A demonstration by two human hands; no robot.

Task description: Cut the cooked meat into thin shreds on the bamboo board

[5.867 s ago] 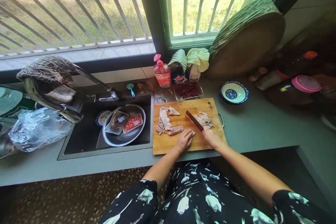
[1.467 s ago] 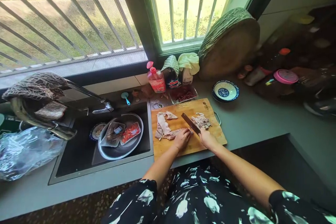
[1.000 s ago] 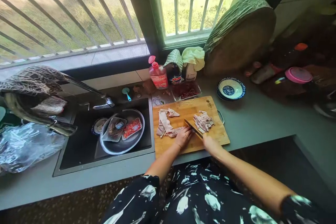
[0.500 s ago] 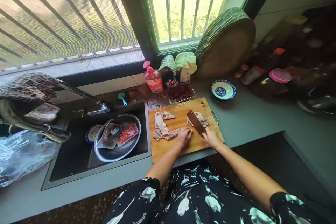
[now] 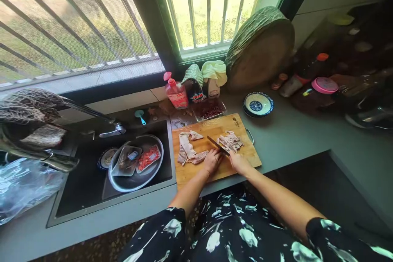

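Observation:
On the wooden cutting board, pale pieces of meat lie in a curve at the left. My left hand is closed on the near end of that meat, fingers bent close to the blade. A cleaver is gripped by the handle in my right hand. Its blade stands edge down beside my left fingertips, seen nearly from above. Just right of the blade sits a heap of cut meat strips. Whether the edge touches the board is hidden.
Left of the board, a sink holds a metal basin with wrapped food packs. Behind stand a red pump bottle and a tray of dark red meat. Patterned bowls sit to the right, and a round chopping block leans by the window.
The cleaver has moved left from over the cut heap to beside my left fingers, its blade turning from flat-looking to edge down. My left hand has shifted slightly left.

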